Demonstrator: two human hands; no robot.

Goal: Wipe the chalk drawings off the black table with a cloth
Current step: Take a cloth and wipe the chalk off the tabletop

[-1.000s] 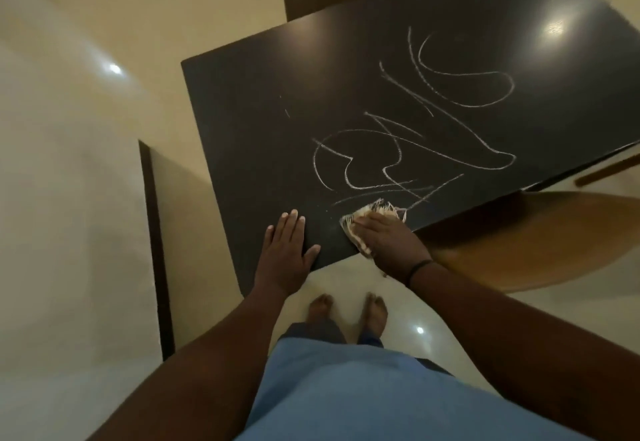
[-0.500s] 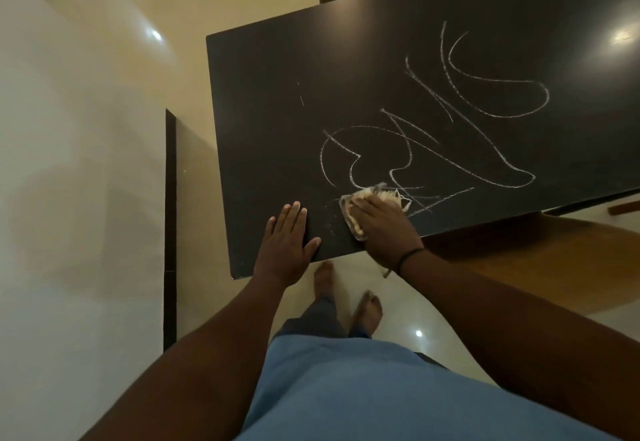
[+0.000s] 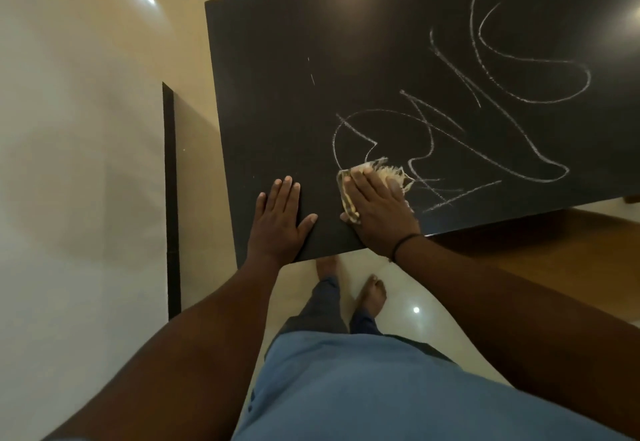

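Note:
The black table [image 3: 311,45] fills the upper right of the head view. White chalk drawings [image 3: 485,122], loops and crossing lines, cover its right half. A frayed beige cloth [image 3: 384,172] lies at the lower left end of the drawings. My right hand [image 3: 377,212] presses flat on the cloth with straight fingers and hides most of it. My left hand [image 3: 280,226] rests flat on the bare table near its front left corner, fingers spread, a hand's width left of the cloth.
A short chalk tick [image 3: 312,78] marks the table's left part. A brown wooden chair seat [image 3: 554,250] sits under the table's front edge at right. My bare feet [image 3: 372,293] stand on the glossy pale floor. A dark skirting strip [image 3: 171,198] runs along the wall at left.
My right hand has pushed the cloth away from the table's front edge, up into the lowest chalk lines. The left hand has stayed put. The camera has shifted, so the table sits further right.

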